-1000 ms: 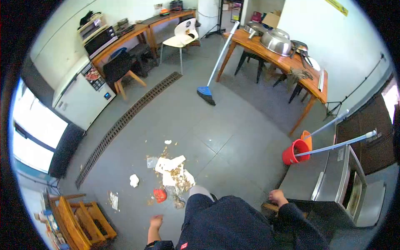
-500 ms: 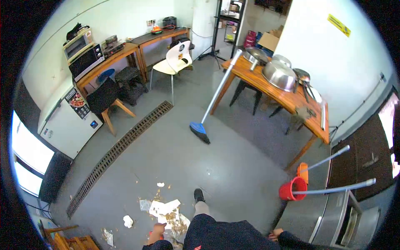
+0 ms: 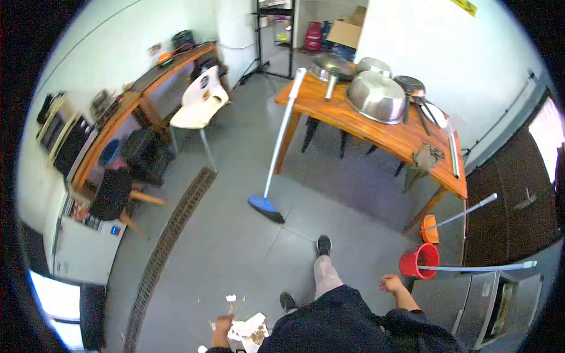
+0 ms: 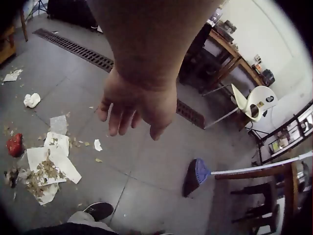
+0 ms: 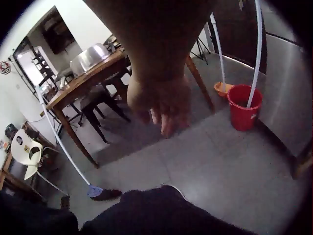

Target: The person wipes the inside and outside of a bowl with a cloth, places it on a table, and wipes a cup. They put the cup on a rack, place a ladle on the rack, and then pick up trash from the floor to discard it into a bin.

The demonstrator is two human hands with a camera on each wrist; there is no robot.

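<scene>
Nothing is in my left hand (image 3: 222, 329) (image 4: 139, 100); its fingers hang loosely apart above the floor. In the left wrist view, white sheets (image 4: 61, 164) strewn with brown scraps lie on the floor beside a red item (image 4: 14, 145). My right hand (image 3: 393, 285) (image 5: 161, 105) is also empty, with relaxed fingers, left of the red bucket (image 3: 420, 261) (image 5: 244, 108). A broom with a blue and black head (image 3: 266, 208) (image 4: 197, 176) (image 5: 101, 192) stands on its bristles, its pole leaning toward the wooden table (image 3: 376, 136).
A metal bowl (image 3: 376, 97) and pans stand on the wooden table. An orange dustpan (image 3: 429, 229) is behind the bucket. A white chair (image 3: 200, 103) is at the left, near a long floor drain (image 3: 170, 247). A steel appliance (image 3: 441, 300) stands at the right.
The view has swung and moved forward; the broom and table look nearer, while the scraps have slid to the bottom edge. Both feet now show. The hands remain empty.
</scene>
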